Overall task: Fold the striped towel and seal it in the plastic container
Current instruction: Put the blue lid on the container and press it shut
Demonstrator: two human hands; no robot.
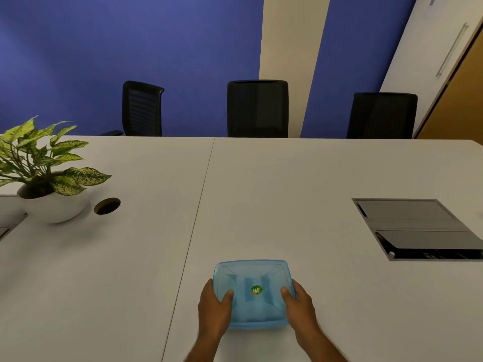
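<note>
1. Left hand (214, 307) clamped on the left edge of the blue plastic container (252, 293): thumb pressed flat on the lid, remaining fingers (208, 284) wrapped down around the outer left side wall.
2. Right hand (300, 304) mirrored on the right edge: thumb laid on the lid top, other fingers curled over the right rim and down the side; fingertips partly hidden behind the container wall.
3. Both grips partly closed, spread only as wide as the rim, pinching lid against box.
4. Container held squarely between the two hands, lid on, translucent; round green sticker (256, 290) midway between the two thumbs.
5. Pale blue folded shapes faintly visible through the lid, under and between the thumbs; stripes impossible to make out, so towel not confirmed.
6. Container resting on a white table (261, 205), just ahead of the wrists, right of a seam (201, 205) running away past the left fingers.
7. Well beyond the left fingers: potted plant (44, 176) in a white bowl, with a round cable hole (107, 205) just beside it.
8. Well beyond the right fingers: recessed dark cable panel (418, 228) set into the tabletop.
9. Past the far table edge: three black chairs (257, 108) against a blue wall (130, 48) with a cream strip, wooden door at far right.
</note>
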